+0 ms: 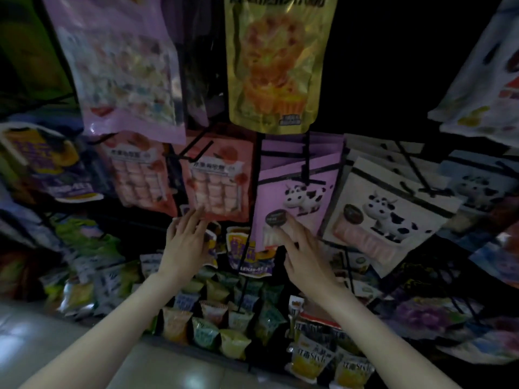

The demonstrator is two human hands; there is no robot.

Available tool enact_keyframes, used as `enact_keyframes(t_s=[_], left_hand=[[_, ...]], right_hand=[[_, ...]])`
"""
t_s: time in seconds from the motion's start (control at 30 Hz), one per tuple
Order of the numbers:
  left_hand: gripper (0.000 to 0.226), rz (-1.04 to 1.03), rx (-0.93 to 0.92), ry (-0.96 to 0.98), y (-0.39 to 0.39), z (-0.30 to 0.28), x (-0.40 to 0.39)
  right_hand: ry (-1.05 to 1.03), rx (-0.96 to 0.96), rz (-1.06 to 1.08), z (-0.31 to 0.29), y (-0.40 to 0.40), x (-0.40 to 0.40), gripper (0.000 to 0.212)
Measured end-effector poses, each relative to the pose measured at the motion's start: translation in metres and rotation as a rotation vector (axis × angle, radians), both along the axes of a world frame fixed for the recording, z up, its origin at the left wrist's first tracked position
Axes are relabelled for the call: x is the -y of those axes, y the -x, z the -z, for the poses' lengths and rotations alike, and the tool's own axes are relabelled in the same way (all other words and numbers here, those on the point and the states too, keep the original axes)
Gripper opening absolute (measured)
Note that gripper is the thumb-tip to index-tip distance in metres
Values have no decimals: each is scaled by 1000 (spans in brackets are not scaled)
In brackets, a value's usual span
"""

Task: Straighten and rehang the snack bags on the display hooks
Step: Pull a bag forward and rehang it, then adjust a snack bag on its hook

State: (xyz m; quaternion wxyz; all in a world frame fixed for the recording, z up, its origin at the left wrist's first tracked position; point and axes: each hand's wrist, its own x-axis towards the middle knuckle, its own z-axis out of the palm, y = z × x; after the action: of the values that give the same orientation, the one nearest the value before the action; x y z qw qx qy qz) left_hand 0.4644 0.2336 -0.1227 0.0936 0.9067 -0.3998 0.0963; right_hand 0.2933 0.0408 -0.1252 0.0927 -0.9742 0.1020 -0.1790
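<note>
A dim rack of snack bags on black wire hooks fills the view. My left hand [185, 242] reaches up with fingers extended, its fingertips at the bottom edge of a pink bag of cubed sweets [217, 178]. My right hand [302, 248] touches the lower part of a purple bag with a cartoon cow [295, 192], fingers spread and nearly straight. That purple bag hangs on a hook [307, 167] in front of several like it. A white cow bag [387, 209] hangs tilted to its right.
Above hang a large lilac candy bag [120, 66] and a gold bag [278, 60]. A second pink bag [137, 169] hangs left. Small green, yellow and blue packets [222, 313] fill a low bin below my hands. Pale floor tiles [168, 369] lie beneath.
</note>
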Motion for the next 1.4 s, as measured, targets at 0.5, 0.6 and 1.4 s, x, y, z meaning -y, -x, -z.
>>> enact_keyframes(t_s=[0.5, 0.6, 1.4], left_hand=[[49, 150, 38, 214, -62, -24, -52], [50, 243, 40, 229, -84, -33, -70], [50, 461, 8, 261, -145, -49, -117]], right_hand=[[-232, 266, 78, -68, -112, -65, 66], [-331, 294, 241, -88, -160, -62, 77], [-517, 448, 635, -99, -171, -121, 31]])
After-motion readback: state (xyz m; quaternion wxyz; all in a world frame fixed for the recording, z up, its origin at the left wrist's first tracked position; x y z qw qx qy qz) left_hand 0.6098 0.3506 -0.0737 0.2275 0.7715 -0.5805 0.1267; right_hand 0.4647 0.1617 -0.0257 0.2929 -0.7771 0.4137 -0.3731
